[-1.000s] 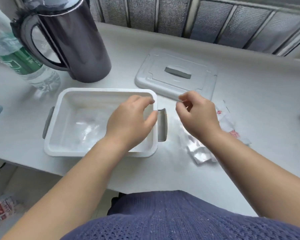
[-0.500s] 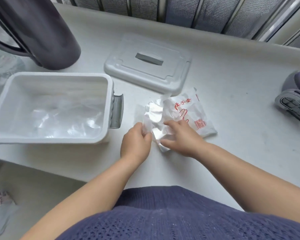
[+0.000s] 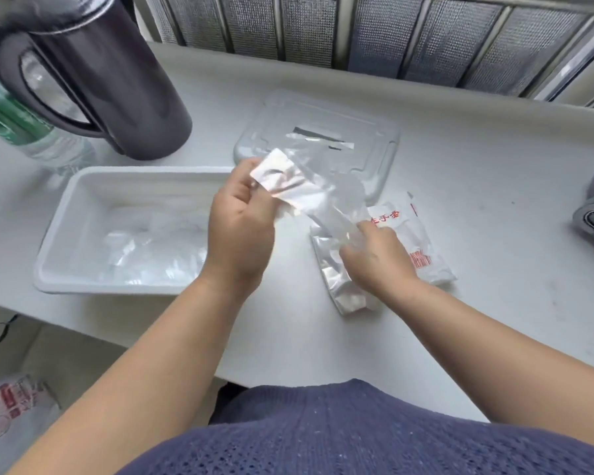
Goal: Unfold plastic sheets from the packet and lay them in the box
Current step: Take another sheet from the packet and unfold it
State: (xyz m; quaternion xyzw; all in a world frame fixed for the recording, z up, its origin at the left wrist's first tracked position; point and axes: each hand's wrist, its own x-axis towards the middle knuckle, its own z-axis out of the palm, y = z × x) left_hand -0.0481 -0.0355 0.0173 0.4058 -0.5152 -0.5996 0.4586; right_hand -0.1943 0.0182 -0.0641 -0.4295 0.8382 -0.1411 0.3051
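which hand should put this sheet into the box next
Probably left. The left hand grips the plastic sheet by its folded end beside the white box, while the right hand pinches the other end farther away, over the packet.

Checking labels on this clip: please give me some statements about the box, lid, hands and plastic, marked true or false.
1. The lid sits on the box. False: the lid lies on the table beside the box.
2. The left hand grips a plastic sheet. True.
3. The box already holds sheets. True.
4. The right hand is inside the box. False: it is over the packet, pinching the plastic sheet's other end.
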